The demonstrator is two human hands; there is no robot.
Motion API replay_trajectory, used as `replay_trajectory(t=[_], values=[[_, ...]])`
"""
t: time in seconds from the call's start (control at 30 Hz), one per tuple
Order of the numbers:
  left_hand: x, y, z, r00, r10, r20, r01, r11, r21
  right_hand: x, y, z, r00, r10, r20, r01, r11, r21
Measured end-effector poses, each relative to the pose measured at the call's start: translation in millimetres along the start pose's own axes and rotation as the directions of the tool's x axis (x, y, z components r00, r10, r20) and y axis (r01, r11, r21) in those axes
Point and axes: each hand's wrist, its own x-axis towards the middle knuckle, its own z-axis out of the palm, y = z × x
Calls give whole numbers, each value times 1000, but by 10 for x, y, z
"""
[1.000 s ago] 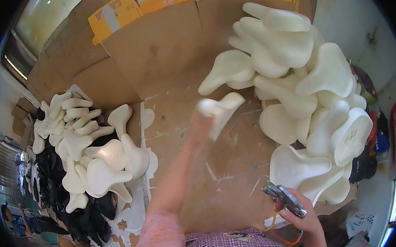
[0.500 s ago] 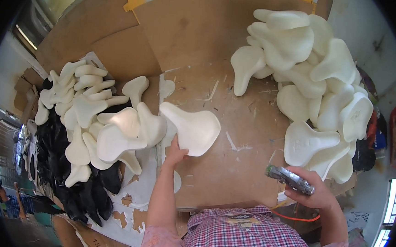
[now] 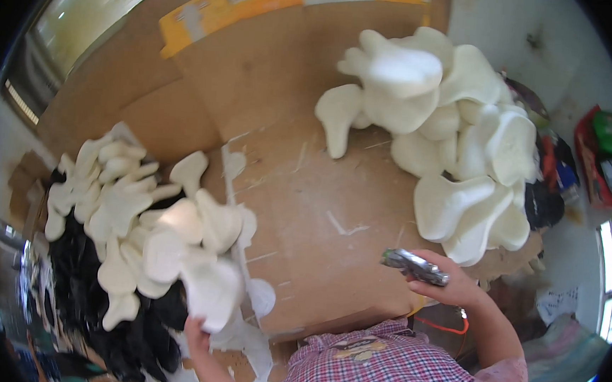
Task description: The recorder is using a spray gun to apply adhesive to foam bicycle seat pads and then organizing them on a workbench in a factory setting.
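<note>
Cardboard-walled table point(image 3: 300, 269), white pad point(image 3: 211, 294) in left hand point(image 3: 197, 334)

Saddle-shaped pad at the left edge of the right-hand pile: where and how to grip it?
Probably across the narrow nose of the saddle-shaped pad, coming from the person's side: the nose juts that way over bare cardboard, while the wide end lies close against the pile.
</note>
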Motion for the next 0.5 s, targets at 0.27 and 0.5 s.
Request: replay_trajectory(t=[0.27, 0.5], values=[[8, 197, 693, 306, 929, -209, 125, 178, 976, 221, 362, -527, 983, 51, -179, -49, 999, 14], [194, -304, 3653, 958, 111, 264, -259, 724, 639, 458, 491, -927, 1000, 5, -2, -5, 998, 57]])
